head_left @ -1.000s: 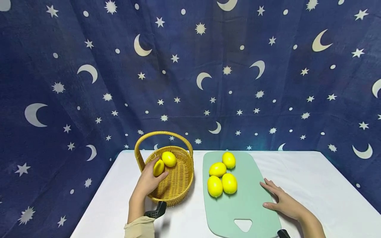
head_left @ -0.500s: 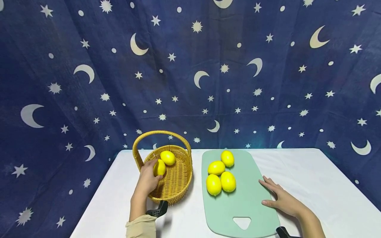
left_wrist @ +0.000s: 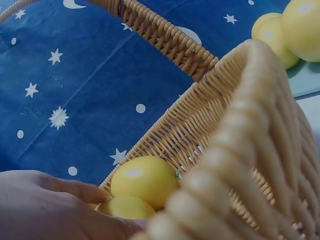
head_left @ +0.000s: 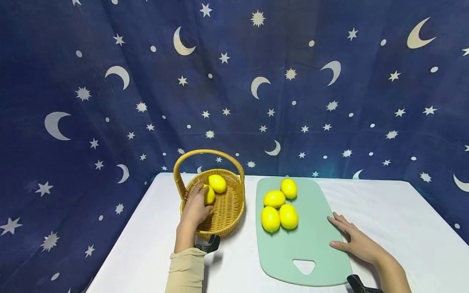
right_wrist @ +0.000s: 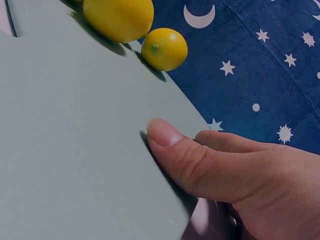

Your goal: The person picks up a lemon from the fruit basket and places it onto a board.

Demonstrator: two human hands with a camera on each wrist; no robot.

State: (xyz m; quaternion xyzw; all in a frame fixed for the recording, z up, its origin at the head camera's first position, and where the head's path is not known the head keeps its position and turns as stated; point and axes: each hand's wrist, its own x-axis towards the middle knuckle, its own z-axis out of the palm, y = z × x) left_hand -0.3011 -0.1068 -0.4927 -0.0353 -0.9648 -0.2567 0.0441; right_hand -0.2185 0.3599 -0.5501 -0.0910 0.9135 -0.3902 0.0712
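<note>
In the wicker basket (head_left: 241, 191) my left hand (head_left: 195, 208) is round the left side of a yellow lemon (head_left: 209, 195), fingers behind it and thumb in front. A second lemon (head_left: 218, 184) lies just beyond. In the left wrist view the hand (left_wrist: 55, 207) partly covers the nearer lemon (left_wrist: 126, 207), beside the other lemon (left_wrist: 144, 180). My right hand (head_left: 360, 244) rests with spread fingers at the right edge of the green board (head_left: 304, 240). The right wrist view shows its thumb over the board (right_wrist: 85, 130).
Several lemons (head_left: 288, 216) lie grouped on the board's upper left part, right of the basket. The basket's tall handle (head_left: 209, 151) arches over its back. Board and basket stand on a white table (head_left: 146, 232); a blue curtain (head_left: 234, 138) with moons and stars hangs behind.
The head view has shifted, moving the whole scene in the frame. Since the earliest frame, my left thumb has come in closer to the lemon, which shows rounder. My right hand stays at the board's edge.
</note>
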